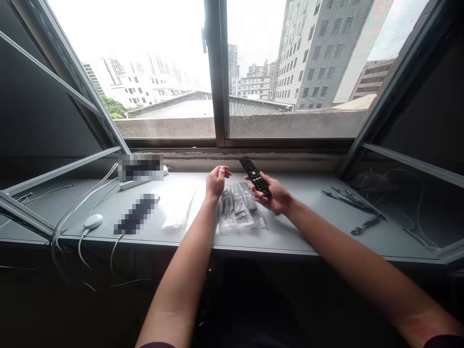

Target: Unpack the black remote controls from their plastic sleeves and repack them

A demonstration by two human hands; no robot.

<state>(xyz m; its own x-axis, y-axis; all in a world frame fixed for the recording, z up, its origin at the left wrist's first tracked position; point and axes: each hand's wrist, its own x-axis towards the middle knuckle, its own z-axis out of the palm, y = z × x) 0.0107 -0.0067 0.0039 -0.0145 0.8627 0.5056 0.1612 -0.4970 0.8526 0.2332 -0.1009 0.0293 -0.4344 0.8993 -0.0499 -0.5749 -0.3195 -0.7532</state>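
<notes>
My right hand [273, 192] is closed around a black remote control [253, 175], tilted with its button side showing. The remote has rows of small light buttons and one larger round white one. To its left, my left hand [216, 182] is raised above the table with its fingers curled in, apart from the remote. Whether anything sits inside those fingers is hidden. Beneath and between the hands, clear plastic bags [235, 210] lie on the table, with dark and greyish items in them that I cannot make out.
A white translucent sheet or bag [179, 210] lies left of my left arm. Farther left are a blurred-out dark object [136, 215], a white rounded device [93, 221], a white power strip [145, 180] and cables. Dark cables [348, 200] lie at right. A window frame [219, 96] stands behind.
</notes>
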